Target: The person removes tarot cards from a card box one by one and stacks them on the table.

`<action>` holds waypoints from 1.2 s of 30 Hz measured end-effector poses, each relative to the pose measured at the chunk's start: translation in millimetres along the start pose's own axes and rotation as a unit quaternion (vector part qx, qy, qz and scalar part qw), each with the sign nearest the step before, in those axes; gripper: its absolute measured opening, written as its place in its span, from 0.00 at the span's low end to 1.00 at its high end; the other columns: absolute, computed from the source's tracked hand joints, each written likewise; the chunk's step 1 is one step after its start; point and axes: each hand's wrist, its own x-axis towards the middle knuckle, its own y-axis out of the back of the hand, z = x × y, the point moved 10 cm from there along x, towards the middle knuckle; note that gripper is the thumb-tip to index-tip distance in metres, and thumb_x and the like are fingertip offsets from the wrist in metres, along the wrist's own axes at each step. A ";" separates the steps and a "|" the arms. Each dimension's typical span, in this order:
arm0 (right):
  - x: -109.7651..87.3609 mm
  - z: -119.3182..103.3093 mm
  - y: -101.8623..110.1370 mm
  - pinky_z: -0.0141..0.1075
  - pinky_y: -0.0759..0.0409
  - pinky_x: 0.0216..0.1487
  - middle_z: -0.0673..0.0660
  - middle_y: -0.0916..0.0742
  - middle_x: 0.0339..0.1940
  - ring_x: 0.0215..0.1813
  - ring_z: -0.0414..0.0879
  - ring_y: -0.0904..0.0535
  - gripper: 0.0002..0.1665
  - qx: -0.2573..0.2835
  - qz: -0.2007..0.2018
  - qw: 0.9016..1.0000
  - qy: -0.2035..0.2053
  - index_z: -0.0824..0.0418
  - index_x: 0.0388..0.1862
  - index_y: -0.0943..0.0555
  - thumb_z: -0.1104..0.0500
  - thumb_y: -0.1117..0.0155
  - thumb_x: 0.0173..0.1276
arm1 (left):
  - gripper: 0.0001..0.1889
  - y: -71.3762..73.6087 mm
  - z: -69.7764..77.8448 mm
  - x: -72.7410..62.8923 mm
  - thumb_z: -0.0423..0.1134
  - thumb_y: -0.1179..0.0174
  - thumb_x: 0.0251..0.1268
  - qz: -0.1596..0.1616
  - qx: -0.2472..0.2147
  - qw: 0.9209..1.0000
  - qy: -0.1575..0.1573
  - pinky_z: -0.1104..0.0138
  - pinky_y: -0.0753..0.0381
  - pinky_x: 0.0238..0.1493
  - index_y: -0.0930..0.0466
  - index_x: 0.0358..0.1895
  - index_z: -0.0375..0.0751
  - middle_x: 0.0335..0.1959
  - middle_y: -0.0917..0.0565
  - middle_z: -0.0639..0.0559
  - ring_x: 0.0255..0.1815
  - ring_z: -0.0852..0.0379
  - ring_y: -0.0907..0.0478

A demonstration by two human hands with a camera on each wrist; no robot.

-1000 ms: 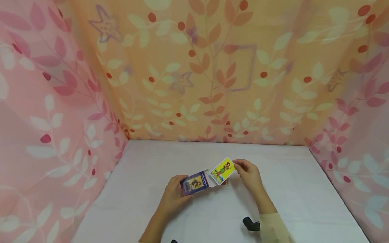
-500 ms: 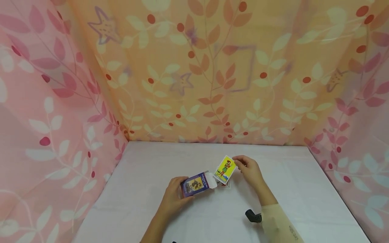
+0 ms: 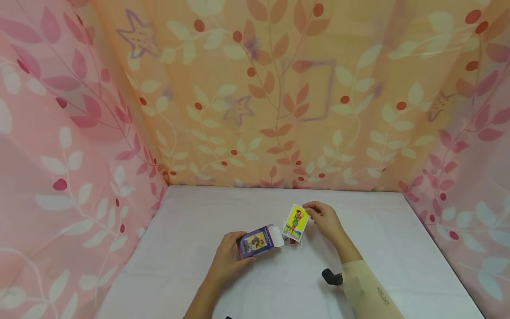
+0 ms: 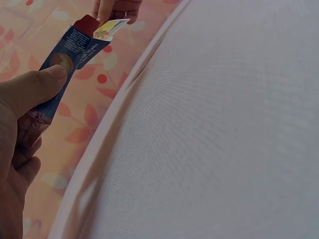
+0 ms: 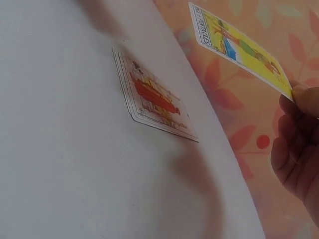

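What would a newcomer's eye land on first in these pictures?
Probably the bright yellow card, pinched in the right hand above a small stack of cards on the white table. Next, the purple box in the left hand, its open end facing the card. Behind them rises an orange leaf-patterned cloth.

Reaches in from the near edge with both arms. Slants the left forearm (image 3: 203, 292) toward the far right and grips with the left hand (image 3: 229, 259), left thumb (image 4: 42, 87) nearly straight on the near side, fingers (image 4: 29, 169) curled on the far side. Angles the right wrist (image 3: 347, 250) toward the far left. Holds the right hand (image 3: 324, 221) apart, farther off and rightward, pinching between right thumb (image 5: 305, 98) and index finger, with the remaining fingers (image 5: 285, 152) bent loosely.
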 end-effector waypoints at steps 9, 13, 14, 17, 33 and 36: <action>5.4 1.5 0.9 0.38 0.18 0.45 0.57 0.12 0.47 0.45 0.53 0.20 0.12 -0.003 -0.011 1.000 0.002 0.58 0.53 0.15 0.57 0.42 0.79 | 0.42 -1.6 -2.2 -0.7 0.47 0.15 0.40 -0.004 0.002 1.000 0.009 0.51 0.25 0.70 0.24 0.64 0.56 0.60 0.22 0.64 0.65 0.60 0.27; 8.3 4.9 -4.4 0.37 0.18 0.46 0.57 0.12 0.47 0.46 0.53 0.19 0.12 -0.006 -0.021 1.000 0.003 0.59 0.53 0.15 0.57 0.42 0.79 | 0.42 -1.8 -3.7 -1.6 0.47 0.15 0.40 -0.001 0.002 1.000 0.011 0.51 0.25 0.70 0.24 0.65 0.56 0.60 0.22 0.63 0.64 0.60 0.26; 8.9 5.8 -5.9 0.37 0.18 0.46 0.56 0.12 0.46 0.45 0.52 0.19 0.11 -0.008 -0.023 1.000 0.003 0.58 0.52 0.15 0.57 0.41 0.79 | 0.42 -1.7 -3.5 -1.7 0.47 0.15 0.40 -0.001 0.002 1.000 0.010 0.51 0.25 0.70 0.24 0.64 0.56 0.60 0.22 0.63 0.64 0.60 0.26; 10.2 7.5 -9.7 0.37 0.18 0.45 0.55 0.12 0.46 0.43 0.49 0.20 0.11 -0.014 -0.029 0.999 0.006 0.57 0.51 0.14 0.57 0.41 0.79 | 0.42 -1.6 -3.6 -1.4 0.47 0.15 0.40 -0.001 0.003 1.000 0.009 0.52 0.25 0.69 0.24 0.64 0.56 0.60 0.22 0.63 0.64 0.60 0.27; 20.3 27.4 -31.5 0.42 0.15 0.54 0.54 0.12 0.49 0.49 0.48 0.20 0.09 -0.019 -0.071 0.997 -0.013 0.55 0.50 0.14 0.57 0.40 0.78 | 0.41 -0.8 -0.8 0.1 0.47 0.16 0.42 -0.009 0.007 1.000 0.006 0.51 0.25 0.70 0.25 0.65 0.54 0.61 0.22 0.61 0.65 0.58 0.26; 23.6 34.1 -35.6 0.39 0.16 0.51 0.53 0.13 0.48 0.47 0.49 0.21 0.09 -0.012 -0.078 0.996 -0.030 0.54 0.50 0.14 0.56 0.40 0.78 | 0.41 -0.7 -1.2 0.1 0.48 0.16 0.42 -0.009 0.006 1.000 0.009 0.51 0.25 0.70 0.25 0.65 0.55 0.61 0.22 0.61 0.65 0.58 0.27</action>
